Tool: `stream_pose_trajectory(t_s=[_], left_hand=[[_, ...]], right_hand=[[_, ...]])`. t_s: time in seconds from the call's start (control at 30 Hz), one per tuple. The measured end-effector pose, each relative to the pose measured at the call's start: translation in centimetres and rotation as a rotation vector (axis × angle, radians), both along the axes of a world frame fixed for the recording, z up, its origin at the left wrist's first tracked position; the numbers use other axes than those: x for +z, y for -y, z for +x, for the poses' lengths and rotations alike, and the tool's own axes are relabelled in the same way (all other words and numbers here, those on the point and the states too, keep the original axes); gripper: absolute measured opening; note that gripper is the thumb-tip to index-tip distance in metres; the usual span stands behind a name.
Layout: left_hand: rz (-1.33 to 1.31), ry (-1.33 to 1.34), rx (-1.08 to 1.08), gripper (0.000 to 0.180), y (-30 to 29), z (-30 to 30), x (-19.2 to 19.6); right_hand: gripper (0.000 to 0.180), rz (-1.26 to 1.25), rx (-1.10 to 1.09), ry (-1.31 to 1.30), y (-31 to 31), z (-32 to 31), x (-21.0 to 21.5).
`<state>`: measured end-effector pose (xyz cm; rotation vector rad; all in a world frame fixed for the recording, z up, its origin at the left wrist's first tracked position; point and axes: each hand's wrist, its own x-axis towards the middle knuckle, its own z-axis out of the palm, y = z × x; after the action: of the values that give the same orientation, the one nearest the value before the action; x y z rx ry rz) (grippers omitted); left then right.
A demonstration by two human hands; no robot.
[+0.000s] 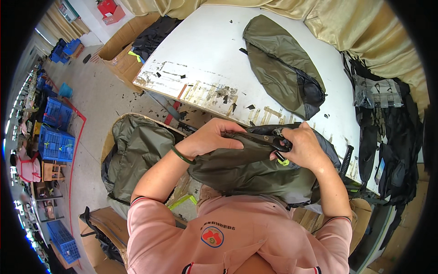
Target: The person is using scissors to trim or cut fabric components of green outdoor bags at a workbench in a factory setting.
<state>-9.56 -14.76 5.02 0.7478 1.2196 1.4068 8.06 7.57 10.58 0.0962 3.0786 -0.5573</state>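
Across my lap and against the table edge lies an olive-green fabric piece point(246, 169) with dark trim, perhaps part of a bag. My left hand point(212, 138) pinches its upper edge between thumb and fingers. In my right hand point(303, 145) is a pair of black-handled scissors point(282, 143), fingers wrapped round the handles. The blades point left along the fabric's edge, toward my left fingertips; whether they touch the cloth I cannot tell. Just below the handles shows a small bright yellow-green tab point(283, 162).
The white table point(200, 50) has worn tape and black scraps; another olive fabric piece point(283, 64) lies on it. Black straps and cloth point(388, 137) hang at the right. More olive fabric point(141, 150) fills a box at my left. Blue crates point(57, 141) stand farther left.
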Motion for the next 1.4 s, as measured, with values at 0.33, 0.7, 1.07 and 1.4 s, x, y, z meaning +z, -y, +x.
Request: stream_pose_trajectory(t_s=[0.33, 0.7, 1.07, 1.4], left_hand=[[0.019, -0.073, -0.023, 0.035, 0.0, 0.2, -0.2], [0.004, -0.110, -0.040, 0.037, 0.1, 0.3, -0.5], [-0.011, -0.118, -0.013, 0.038, 0.0, 0.6, -0.5], [0.102, -0.170, 0.077, 0.036, -0.8, 2.2, 3.3]], right_hand=[[0.048, 0.043, 0.021, -0.022, -0.1, -0.1, 1.7], [0.048, 0.023, 0.037, 0.050, 0.0, 0.1, 1.1], [0.045, -0.045, 0.042, 0.016, 0.0, 0.4, 0.8], [0.036, -0.399, 0.183, -0.105, 1.7, -3.5, 0.7]])
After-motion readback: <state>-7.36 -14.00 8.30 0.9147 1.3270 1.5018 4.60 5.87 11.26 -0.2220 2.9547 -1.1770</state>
